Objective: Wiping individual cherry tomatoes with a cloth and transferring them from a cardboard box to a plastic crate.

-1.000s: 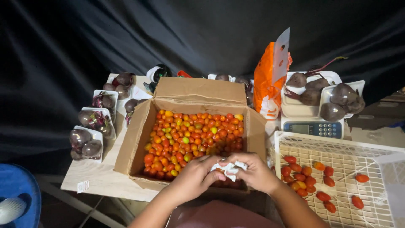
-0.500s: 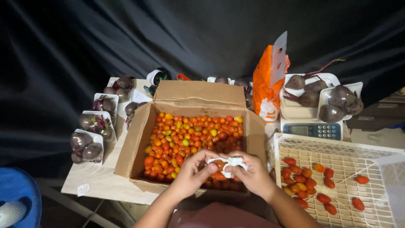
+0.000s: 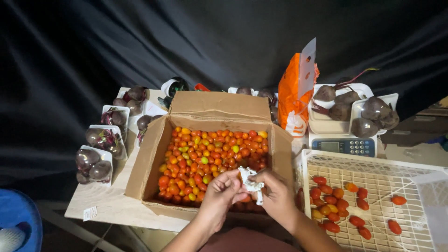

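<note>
Both hands meet over the near edge of the open cardboard box [image 3: 154, 154]; the left hand [image 3: 219, 193] has its fingers curled inward, fingertips pinched on a small crumpled white piece of paper or plastic [image 3: 249, 183], and the right hand [image 3: 275, 193] closes its fingers round the same scrap from the other side; the scrap sits between the two hands, just above the small tomatoes [image 3: 210, 158] that fill the box in red, orange, yellow and a few green.

The box stands in the middle of the table [image 3: 109, 205], its rear flap upright; along the table's left edge lie clear-wrapped trays of beetroot [image 3: 93, 165], one behind another towards the far left corner; more loose beetroots lie along the far edge behind the box.

Just beside the box's far right corner stands an orange and white bag [image 3: 294, 100], upright; to its right a digital scale [image 3: 343, 145] carries a white tray of beetroots [image 3: 338, 100], with a second tray of them touching it on the right.

At the near right corner a white plastic crate [image 3: 373, 168] sits just beside the box, holding a scatter of tomatoes on its lattice floor; the right forearm crosses its near left corner.

A blue round object [image 3: 18, 224] shows below the table at the lower left.
</note>
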